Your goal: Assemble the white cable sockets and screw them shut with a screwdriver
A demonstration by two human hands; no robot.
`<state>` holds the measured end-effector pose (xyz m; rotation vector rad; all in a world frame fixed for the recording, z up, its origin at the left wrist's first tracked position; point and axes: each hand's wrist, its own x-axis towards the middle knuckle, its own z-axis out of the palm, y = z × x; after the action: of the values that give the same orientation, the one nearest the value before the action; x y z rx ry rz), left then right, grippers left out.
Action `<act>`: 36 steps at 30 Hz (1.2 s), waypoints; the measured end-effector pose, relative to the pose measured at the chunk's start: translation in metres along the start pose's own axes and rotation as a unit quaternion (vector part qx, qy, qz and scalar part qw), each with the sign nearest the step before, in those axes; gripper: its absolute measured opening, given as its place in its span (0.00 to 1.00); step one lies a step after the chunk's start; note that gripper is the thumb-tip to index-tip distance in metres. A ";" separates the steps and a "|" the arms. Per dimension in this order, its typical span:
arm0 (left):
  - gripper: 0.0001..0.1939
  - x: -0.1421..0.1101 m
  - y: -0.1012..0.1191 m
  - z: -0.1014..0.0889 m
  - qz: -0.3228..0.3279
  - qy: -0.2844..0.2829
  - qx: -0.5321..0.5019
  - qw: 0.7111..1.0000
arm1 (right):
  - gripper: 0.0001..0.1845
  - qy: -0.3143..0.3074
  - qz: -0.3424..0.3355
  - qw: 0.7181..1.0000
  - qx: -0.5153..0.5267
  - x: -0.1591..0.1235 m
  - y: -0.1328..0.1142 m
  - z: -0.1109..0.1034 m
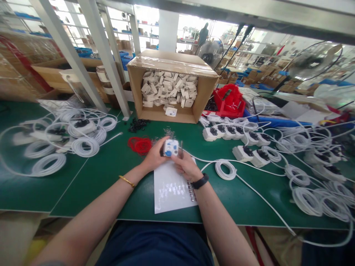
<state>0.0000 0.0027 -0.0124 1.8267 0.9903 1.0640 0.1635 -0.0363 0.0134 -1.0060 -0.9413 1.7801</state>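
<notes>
My left hand and my right hand together hold a small white socket part with blue and red marks on its face, just above the green table. Both hands have their fingers closed round it. A thin metal tool stands up beside my right fingers. Under my hands lies a white sheet with rows of small shiny pieces. A gold bangle is on my left wrist, a black watch on my right.
An open cardboard box of white plastic parts lies on its side behind. A red wire bundle and black small parts sit left of centre. Coiled white cables with sockets spread right and left. A red tray, fans behind.
</notes>
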 end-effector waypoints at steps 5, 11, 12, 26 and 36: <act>0.38 0.000 0.002 0.000 -0.001 -0.006 0.000 1.000 | 0.26 -0.002 0.001 1.000 -0.002 0.001 0.000 0.000; 0.38 0.001 0.002 -0.001 -0.004 -0.006 -0.013 1.000 | 0.27 0.007 0.002 1.000 -0.001 0.000 -0.001 0.000; 0.38 0.001 0.001 -0.001 -0.005 -0.006 -0.016 1.000 | 0.27 0.008 0.002 1.000 -0.002 0.000 -0.001 0.001; 0.38 0.001 -0.007 0.005 -0.025 -0.015 -0.090 0.995 | 0.44 0.107 -0.252 0.898 -0.345 0.008 0.003 -0.006; 0.38 0.000 -0.001 0.005 -0.038 -0.046 -0.100 0.993 | 0.40 0.086 -0.274 0.845 -0.452 0.009 0.002 -0.011</act>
<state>0.0042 0.0022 -0.0151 1.6485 0.8598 0.9857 0.1703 -0.0266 0.0048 -1.2427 -1.7992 0.7045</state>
